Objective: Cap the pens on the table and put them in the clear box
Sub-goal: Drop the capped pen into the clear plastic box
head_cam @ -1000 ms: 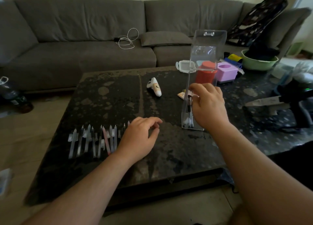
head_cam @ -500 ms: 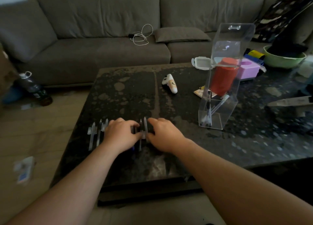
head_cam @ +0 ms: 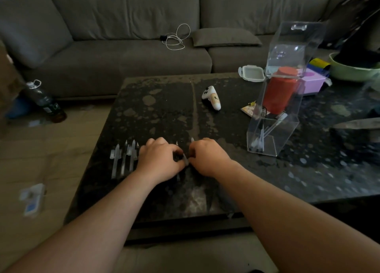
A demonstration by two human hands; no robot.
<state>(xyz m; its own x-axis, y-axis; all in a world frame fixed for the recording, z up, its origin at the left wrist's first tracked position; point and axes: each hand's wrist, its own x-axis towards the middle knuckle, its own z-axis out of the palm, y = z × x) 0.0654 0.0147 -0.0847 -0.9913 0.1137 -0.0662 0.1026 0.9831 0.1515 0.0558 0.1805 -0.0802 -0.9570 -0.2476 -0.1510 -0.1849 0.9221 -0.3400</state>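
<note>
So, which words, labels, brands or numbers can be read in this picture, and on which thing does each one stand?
None can be read.
Dark plastic bottle on the floor: label too blurred.
White packet with a blue patch on the floor: print too blurred.
Small yellow card behind the clear plastic box: print too small.
White toy-like gadget: black marks only, no letters.

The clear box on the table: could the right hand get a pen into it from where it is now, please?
Probably yes: the clear box stands open-topped to the right of the right hand, with bare table between.
</note>
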